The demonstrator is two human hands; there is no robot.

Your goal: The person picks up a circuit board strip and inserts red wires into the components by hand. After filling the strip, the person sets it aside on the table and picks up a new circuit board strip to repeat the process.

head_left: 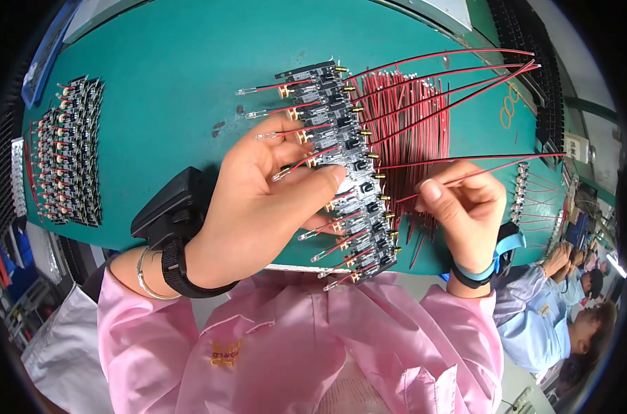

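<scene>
My left hand (261,196) grips a long strip of joined small black circuit boards (361,188), thumb on its face and fingers behind. Small clear-tipped parts on short red leads stick out along its left edge, and brass-coloured terminals line its right edge. Several long red wires (451,101) stretch from the upper terminals toward the right. Between thumb and fingers, my right hand (468,210) pinches a thin red wire (501,166). One end of it points at the strip's right edge; whether it touches a terminal I cannot tell.
Behind the strip, a thick bundle of red wires (424,114) lies on the green mat (168,69). Stacked board strips (72,155) stand at the left. Rubber bands (510,107) and another wired strip (520,190) lie at the right. Co-workers in blue (537,317) sit at the right.
</scene>
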